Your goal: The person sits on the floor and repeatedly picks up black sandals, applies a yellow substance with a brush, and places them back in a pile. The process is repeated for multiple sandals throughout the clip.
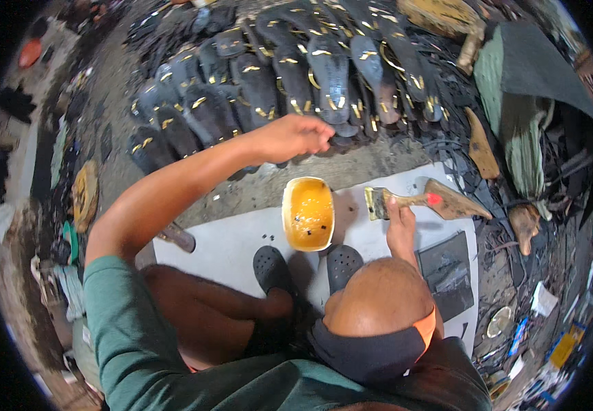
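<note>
Sleeve (124, 322) behind your left hand (291, 139), grip unclear; right hand (400, 229) grips brush (416, 200), likely gluing; dipping needs tub (287, 220), leftward.

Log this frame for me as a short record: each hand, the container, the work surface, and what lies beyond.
Left hand: bare left hand, fingers curled, nothing visibly held, near the lined-up soles
Right hand: bare right hand, gripping a flat brush with a brown wooden handle
Container: cream-rimmed, rounded rectangular tub of glossy amber substance with dark specks
Surface: flat white sheet under the tub
On its right side: flat black rectangular piece
Beyond: rows of black foot-shaped soles with gold-coloured bits
</note>
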### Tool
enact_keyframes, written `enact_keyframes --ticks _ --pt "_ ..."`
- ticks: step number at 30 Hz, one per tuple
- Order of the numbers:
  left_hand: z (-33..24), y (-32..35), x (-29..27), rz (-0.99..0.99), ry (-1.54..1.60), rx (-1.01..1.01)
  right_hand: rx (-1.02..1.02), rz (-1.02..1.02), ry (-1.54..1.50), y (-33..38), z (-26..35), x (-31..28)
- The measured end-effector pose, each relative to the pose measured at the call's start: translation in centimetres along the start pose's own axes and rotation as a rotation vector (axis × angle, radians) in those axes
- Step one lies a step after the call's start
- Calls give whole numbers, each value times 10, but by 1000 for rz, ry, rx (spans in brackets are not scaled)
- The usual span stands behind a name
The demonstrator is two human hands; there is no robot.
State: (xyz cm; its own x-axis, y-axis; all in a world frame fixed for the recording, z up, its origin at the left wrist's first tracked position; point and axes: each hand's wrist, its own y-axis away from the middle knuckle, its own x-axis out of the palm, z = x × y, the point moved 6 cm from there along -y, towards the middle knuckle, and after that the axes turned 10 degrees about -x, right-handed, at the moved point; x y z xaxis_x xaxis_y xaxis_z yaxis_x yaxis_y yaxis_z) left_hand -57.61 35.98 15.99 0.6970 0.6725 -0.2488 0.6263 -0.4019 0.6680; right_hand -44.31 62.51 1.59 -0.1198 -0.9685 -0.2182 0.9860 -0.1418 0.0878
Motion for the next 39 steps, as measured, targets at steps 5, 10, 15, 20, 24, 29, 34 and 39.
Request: enact_keyframes --ticks 5,10,15,20,24,29,34,39 --pt "72 124 -17 -211 -472 -9 213 232 -221 -24 -61 75" --pt "105 174 -18 -274 -494 -60 532 316 -474 -28 -142 114" --pt "131 188 -17 -310 -435 -61 757 332 -273 -2 -160 96" --pt "109 201 7 -224 -456 8 710 216 -288 37 -149 59" --pt "122 199 -10 -256 -469 69 695 131 -277 70 -150 30" --pt "178 228 -56 -371 -115 100 723 73 -268 100 -163 16" --pt "326 239 -35 -580 -7 70 726 56 -212 110 -169 6" --pt "476 185 177 -683 95 -56 701 122 -110 94 -180 4"
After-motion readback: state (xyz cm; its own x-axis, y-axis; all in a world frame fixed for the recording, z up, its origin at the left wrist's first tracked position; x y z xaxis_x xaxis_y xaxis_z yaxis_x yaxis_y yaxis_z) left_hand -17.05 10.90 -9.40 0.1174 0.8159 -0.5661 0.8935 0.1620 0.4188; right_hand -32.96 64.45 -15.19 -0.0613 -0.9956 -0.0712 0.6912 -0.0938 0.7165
